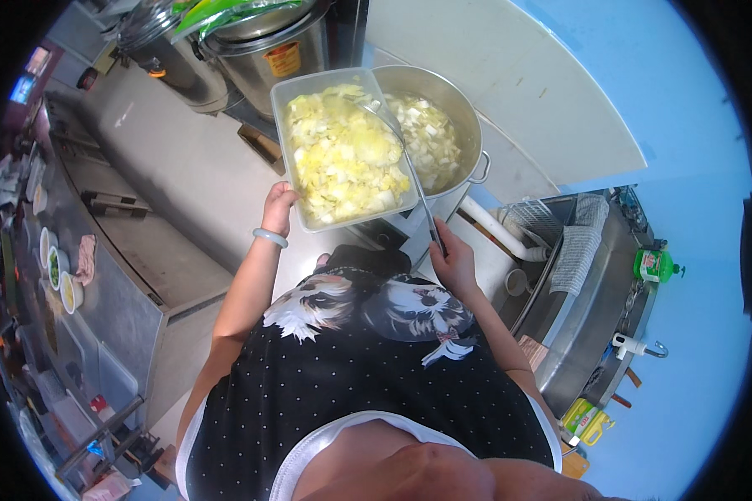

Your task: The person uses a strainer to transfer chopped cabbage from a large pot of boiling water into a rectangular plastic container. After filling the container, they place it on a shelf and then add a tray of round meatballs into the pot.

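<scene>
My left hand (279, 210) grips the near left corner of a clear plastic tub (358, 224). Chopped cabbage (344, 150), pale yellow and white, fills much of it. The tub overlaps the left rim of a large steel pot (473, 134) in my view. More cabbage pieces (429, 134) lie in liquid inside that pot. In my right hand (454, 260) is the handle of a long metal ladle (421, 188). Its head reaches over the far part of the tub, on or just above the cabbage; the exact contact is unclear.
Two tall steel containers (269, 69) stand at the far left, one with a green plastic bag on top. A steel sink (592, 263) with a draped cloth (579, 241) lies to my right. On the left, a steel counter (122, 275) holds small bowls (69, 291).
</scene>
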`<state>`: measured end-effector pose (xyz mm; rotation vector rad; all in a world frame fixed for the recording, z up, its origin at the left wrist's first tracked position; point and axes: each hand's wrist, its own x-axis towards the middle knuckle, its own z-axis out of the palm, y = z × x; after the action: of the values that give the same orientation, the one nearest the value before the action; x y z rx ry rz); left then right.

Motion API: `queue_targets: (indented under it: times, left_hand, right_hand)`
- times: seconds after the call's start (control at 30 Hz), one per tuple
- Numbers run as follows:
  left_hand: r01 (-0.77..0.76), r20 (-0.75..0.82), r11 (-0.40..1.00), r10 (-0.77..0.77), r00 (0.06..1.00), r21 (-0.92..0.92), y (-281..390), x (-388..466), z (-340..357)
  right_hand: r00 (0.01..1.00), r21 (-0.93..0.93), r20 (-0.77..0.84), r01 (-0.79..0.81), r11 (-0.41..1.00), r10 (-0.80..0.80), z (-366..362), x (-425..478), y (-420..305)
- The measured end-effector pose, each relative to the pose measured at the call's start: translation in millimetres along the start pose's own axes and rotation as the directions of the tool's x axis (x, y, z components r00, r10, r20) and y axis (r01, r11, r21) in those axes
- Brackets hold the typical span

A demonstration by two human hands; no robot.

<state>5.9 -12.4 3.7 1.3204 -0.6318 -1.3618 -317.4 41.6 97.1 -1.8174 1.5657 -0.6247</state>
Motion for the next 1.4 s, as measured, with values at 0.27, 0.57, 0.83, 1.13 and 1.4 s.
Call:
queue_targets:
  times: [0.27, 0.57, 0.83, 1.13, 1.4]
  left_hand:
    - [0.005, 0.030, 0.999, -0.003, 1.000, -0.049, -2.3, -2.1, -4.5]
    - [-0.015, 0.000, 0.998, 0.015, 1.000, -0.063, -6.6, -1.8, -2.8]
    - [0.006, 0.007, 0.998, -0.006, 1.000, -0.057, -12.7, 2.1, -8.0]
    - [-0.008, -0.094, 0.994, -0.002, 0.996, -0.106, -17.3, -1.0, -6.9]
    - [0.011, -0.084, 0.972, -0.032, 0.996, -0.236, -18.3, 0.1, -5.0]
  right_hand:
    - [0.986, -0.159, -0.053, 0.148, 0.976, -0.158, -12.0, 2.0, -19.3]
    - [0.962, -0.428, 0.033, 0.260, 0.866, -0.272, -47.9, 25.3, -45.6]
    - [0.904, -0.712, 0.170, 0.387, 0.585, -0.391, -60.8, 84.1, -65.4]
    - [0.944, -0.320, -0.004, 0.311, 0.895, -0.330, -93.1, 99.7, -57.8]
    - [0.999, -0.622, -0.021, -0.035, 0.782, 0.028, -87.5, 149.1, 34.8]
